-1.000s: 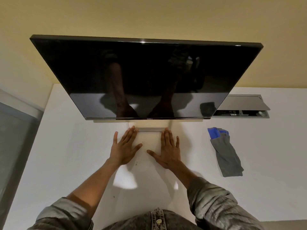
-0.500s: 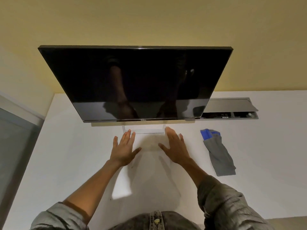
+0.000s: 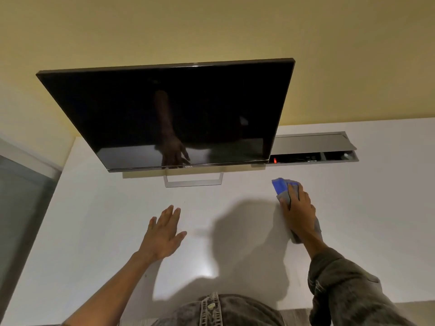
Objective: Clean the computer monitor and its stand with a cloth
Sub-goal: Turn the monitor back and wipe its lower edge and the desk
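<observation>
A white desk (image 3: 98,231) runs under a yellow wall (image 3: 211,27), with a grey panel at the far left edge. On the right hand (image 3: 297,210) the fingers (image 3: 294,190) lie over a grey and blue cloth (image 3: 280,185) on the desk; whether they are curled round it or only pressing on it I cannot tell. The cloth's blue end shows ahead of the fingertips and its grey end comes out beside the wrist. The left hand (image 3: 162,234) has its fingers straight and spread, holding nothing, above bare desk in front of the stand (image 3: 194,181). That stand is a thin silver frame, and over it hangs the dark monitor (image 3: 179,114), tilted, its screen off and mirroring an arm. To the right of the monitor a grey cable box (image 3: 313,148) is sunk into the desk, its lid raised; inside are dark shapes and a small red light, too dim to name. A rolled grey sleeve (image 3: 348,288) covers the right forearm.
</observation>
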Tool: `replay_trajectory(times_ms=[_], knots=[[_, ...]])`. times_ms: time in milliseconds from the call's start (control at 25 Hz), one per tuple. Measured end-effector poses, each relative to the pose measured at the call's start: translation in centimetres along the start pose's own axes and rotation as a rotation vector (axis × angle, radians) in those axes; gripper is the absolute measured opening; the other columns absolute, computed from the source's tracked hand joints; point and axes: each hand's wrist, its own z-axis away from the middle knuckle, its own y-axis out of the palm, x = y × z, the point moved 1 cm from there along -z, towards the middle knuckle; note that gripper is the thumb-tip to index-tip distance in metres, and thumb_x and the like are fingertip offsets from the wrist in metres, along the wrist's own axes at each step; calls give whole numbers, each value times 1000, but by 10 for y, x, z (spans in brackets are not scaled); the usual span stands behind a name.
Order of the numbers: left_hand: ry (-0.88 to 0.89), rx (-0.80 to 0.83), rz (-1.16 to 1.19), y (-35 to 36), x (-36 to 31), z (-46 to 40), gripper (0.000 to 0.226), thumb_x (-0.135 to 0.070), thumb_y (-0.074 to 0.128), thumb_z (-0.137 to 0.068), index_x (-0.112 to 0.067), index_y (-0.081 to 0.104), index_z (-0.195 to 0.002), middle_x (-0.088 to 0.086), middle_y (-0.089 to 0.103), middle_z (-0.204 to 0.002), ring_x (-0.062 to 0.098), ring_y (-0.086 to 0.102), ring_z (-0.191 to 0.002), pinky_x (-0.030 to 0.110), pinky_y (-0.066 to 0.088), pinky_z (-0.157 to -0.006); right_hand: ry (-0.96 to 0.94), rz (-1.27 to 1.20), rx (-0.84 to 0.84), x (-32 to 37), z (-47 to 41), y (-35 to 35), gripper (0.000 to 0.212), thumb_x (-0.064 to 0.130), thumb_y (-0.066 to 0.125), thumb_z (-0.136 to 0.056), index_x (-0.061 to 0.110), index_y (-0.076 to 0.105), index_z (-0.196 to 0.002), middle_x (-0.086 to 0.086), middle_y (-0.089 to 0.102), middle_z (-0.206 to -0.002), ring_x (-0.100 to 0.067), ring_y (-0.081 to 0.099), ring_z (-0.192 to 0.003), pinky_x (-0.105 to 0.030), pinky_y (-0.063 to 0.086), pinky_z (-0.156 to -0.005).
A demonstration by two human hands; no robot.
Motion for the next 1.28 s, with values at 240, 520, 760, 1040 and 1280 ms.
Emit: replay_trajectory(times_ms=[240, 520, 760, 1040, 1280], knots=[[-47, -60, 51, -6, -10, 9, 90, -73, 6, -79, -25, 2, -155, -1, -3, -163, 14, -6, -149, 43, 0, -119, -123, 111, -83, 1, -7, 21, 54, 8, 77, -81, 1, 53, -128, -25, 64, -112, -39, 64, -82, -44, 58, -66], [-63, -81, 47, -3, -6, 15, 91, -74, 4, -78, -26, 0, -154, -3, -3, -163, 12, -5, -149, 42, -1, -119, 205, -725, -43, 47, -3, -31, 43, 28, 44, -102, 16, 40, -143, -10, 52, -138, -31, 53, -121, -45, 43, -105], [-48, -96, 34, -8, -10, 15, 94, -76, 1, -74, -26, 2, -154, -4, -2, -163, 11, -4, -149, 41, 0, -119, 599, -1771, 533, 86, 18, -70, 35, 54, 39, -98, 23, 56, -103, -1, 57, -85, -8, 55, -70, -22, 46, -60], [-30, -111, 33, -10, -6, 13, 96, -76, 1, -73, -25, 4, -154, -3, 0, -163, 12, -2, -149, 41, 0, -119, 438, -1625, 514, 110, 26, -73, 51, 45, 64, -87, 13, 55, -125, -6, 55, -97, -16, 53, -81, -31, 45, -72], [-94, -170, 105, -26, 7, 7, 92, -75, 12, -78, -23, 16, -154, -3, 7, -162, 13, 4, -149, 42, 4, -118, 205, -936, -90, 112, 16, -65, 26, 29, 52, -99, 23, 52, -125, -12, 59, -118, -26, 62, -99, -27, 50, -76]])
